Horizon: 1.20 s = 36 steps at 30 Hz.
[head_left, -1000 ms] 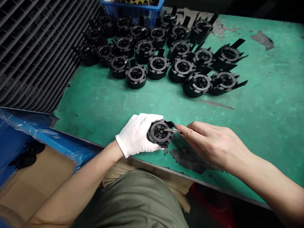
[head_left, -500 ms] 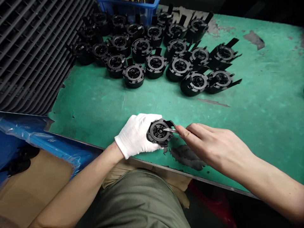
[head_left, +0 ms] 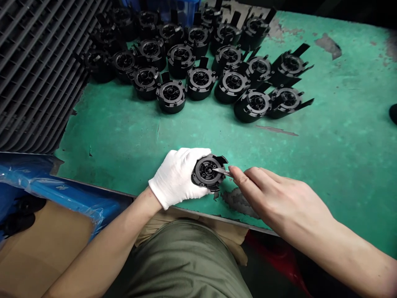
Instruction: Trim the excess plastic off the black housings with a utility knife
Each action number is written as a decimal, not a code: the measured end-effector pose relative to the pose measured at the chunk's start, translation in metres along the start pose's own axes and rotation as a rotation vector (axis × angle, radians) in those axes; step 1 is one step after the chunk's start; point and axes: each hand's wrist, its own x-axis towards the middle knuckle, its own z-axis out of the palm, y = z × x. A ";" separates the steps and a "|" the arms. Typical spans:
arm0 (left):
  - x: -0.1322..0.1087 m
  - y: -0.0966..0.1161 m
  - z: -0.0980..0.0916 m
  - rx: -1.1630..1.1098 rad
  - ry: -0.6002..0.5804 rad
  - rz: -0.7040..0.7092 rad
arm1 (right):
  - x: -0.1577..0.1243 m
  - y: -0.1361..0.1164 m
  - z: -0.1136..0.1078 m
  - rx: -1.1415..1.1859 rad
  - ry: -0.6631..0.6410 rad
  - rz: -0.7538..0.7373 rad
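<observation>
Wrapped in a white glove, my left hand (head_left: 181, 178) grips a round black plastic part (head_left: 208, 171) from its left side, near the front edge of the green table (head_left: 124, 140). The part's ringed face is turned up. My bare right hand (head_left: 263, 186) is closed on a small metal blade (head_left: 221, 171), pinched between thumb and finger. The blade's tip reaches over the middle of the part's face; whether it touches cannot be made out.
Several similar black parts (head_left: 200, 82) stand in rows at the back. Behind them is a blue bin (head_left: 182, 10). Black ribbed grating (head_left: 40, 70) rises at the left, above a blue plastic-wrapped edge (head_left: 62, 186) and a cardboard surface (head_left: 46, 244).
The view has shifted slightly, so the rows of parts appear a little further left and higher. Both hands keep their hold, with the blade still over the part's face.
</observation>
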 end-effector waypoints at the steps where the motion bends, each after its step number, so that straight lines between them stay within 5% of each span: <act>1: 0.000 0.000 0.000 -0.001 0.000 0.005 | 0.000 -0.002 0.000 -0.002 -0.006 0.012; 17: -0.003 -0.004 0.001 0.016 0.040 0.043 | -0.003 -0.037 -0.010 -0.034 -0.097 0.175; 36: -0.003 -0.004 0.001 0.005 0.050 0.052 | -0.010 -0.073 0.001 0.042 -0.050 0.319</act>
